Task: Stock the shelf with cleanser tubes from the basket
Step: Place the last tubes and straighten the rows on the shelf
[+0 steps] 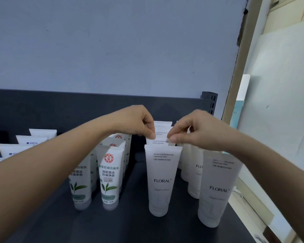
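Note:
White FLORAL cleanser tubes stand cap-down in a row on the dark shelf. The front tube stands free. Just behind it, my left hand and my right hand both pinch the flat top edge of the second FLORAL tube, one at each corner. More FLORAL tubes stand behind that one. Another FLORAL row stands to the right, under my right forearm. No basket is in view.
Green-leaf tubes with a red logo stand in rows to the left, with more white tubes further left. The shelf's dark back panel rises behind, and a black upright marks its right end. A pale wall lies beyond.

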